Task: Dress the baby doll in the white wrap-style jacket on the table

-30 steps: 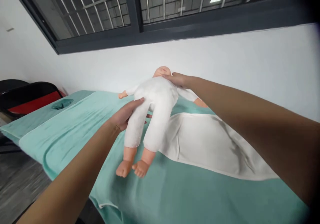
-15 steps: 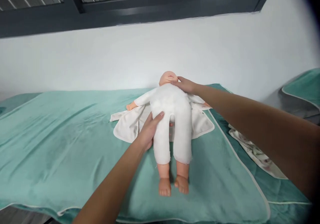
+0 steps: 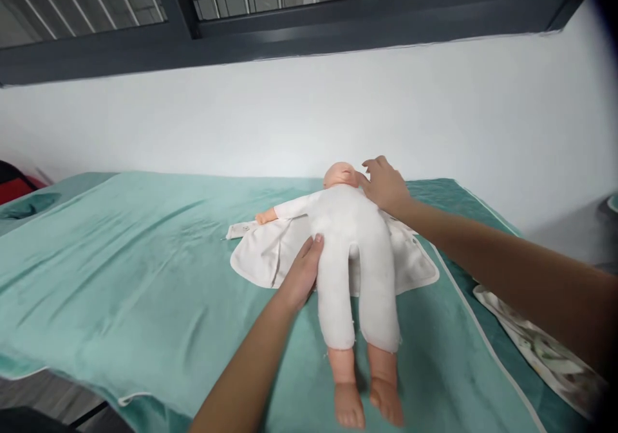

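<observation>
A baby doll [image 3: 352, 253] in a white bodysuit lies on its back on a small white cloth [image 3: 263, 256] spread over the teal sheet [image 3: 120, 266]. Its head points to the wall and its bare feet toward me. My left hand [image 3: 302, 275] lies against the doll's hip and upper thigh, thumb on top and the other fingers hidden beneath. My right hand [image 3: 383, 182] rests at the doll's shoulder beside its head, fingers loosely apart and holding nothing.
The teal sheet covers a long bed set against a white wall under a dark-framed barred window [image 3: 290, 2]. A patterned cloth [image 3: 535, 343] lies at the bed's right side. A red and black object [image 3: 12, 182] shows at far left.
The doll was carried right and set down on the white cloth, then shifted a little nearer. My right hand slid from under its neck to its shoulder. The view swung right.
</observation>
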Demonstrator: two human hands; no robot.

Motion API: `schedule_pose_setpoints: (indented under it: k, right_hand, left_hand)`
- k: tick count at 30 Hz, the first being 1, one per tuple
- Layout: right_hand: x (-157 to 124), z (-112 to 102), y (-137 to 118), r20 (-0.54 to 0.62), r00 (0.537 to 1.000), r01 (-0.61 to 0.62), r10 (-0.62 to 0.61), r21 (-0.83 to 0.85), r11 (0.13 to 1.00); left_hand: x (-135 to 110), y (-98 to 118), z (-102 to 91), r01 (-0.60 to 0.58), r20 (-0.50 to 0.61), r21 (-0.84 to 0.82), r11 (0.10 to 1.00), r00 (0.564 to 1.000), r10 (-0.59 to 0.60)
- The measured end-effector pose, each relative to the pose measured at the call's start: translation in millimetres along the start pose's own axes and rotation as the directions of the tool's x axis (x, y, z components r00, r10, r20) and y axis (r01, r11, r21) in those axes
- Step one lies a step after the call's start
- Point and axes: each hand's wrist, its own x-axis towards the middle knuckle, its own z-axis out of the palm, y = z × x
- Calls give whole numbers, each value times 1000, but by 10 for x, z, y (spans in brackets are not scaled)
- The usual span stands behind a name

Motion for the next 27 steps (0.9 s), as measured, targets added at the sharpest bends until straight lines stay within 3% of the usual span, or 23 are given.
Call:
schedule_pose_setpoints:
  k: [2, 3, 6, 8, 10, 13, 15, 17, 19, 22, 24, 27]
  right_hand:
    - [-58, -76, -226, -145, 980, 137, -134, 12, 990]
    - [-89, -100, -372, -158, 969, 200, -192, 33, 979]
    - [-173, -70, -880, -6, 916, 401, -401, 62, 914]
    - [-194, 56, -1201, 235, 839, 497, -491, 37, 867]
    - [-177, 260, -1449, 403, 799, 491, -445, -12, 871]
    - [-116, 609, -1644, 473, 802, 442, -366, -56, 895]
    - [-90, 784, -1665, 484, 810, 411, -330, -67, 909]
    - [-91, 868, -1629, 480, 820, 387, -311, -65, 920]
    - [-111, 869, -1573, 456, 834, 376, -311, -56, 925]
    - [-145, 793, -1503, 402, 852, 377, -334, -28, 926]
    - [-159, 738, -1473, 384, 853, 382, -352, 0, 924]
    - [-169, 661, -1421, 371, 850, 388, -374, 41, 921]
  left_hand:
    - [-4, -6, 3, -33, -61, 75, 997, 997, 38]
    - [-7, -8, 1, -51, -93, 130, 990, 994, 64]
    - [2, -1, -36, -143, -195, 394, 908, 952, 235]
    - [44, 24, -102, -180, -169, 658, 731, 911, 377]
    - [123, 68, -205, -172, -64, 871, 461, 889, 453]
    - [271, 148, -406, -127, 68, 987, 98, 886, 459]
    - [356, 187, -548, -102, 114, 993, -51, 888, 444]
    - [416, 197, -679, -78, 125, 989, -125, 890, 439]
    - [455, 173, -794, -29, 83, 992, -125, 887, 455]
    - [500, 101, -936, 95, -83, 996, 0, 873, 480]
    - [526, 62, -1014, 144, -200, 978, 152, 853, 482]
    - [549, 48, -1113, 120, -357, 879, 462, 809, 468]
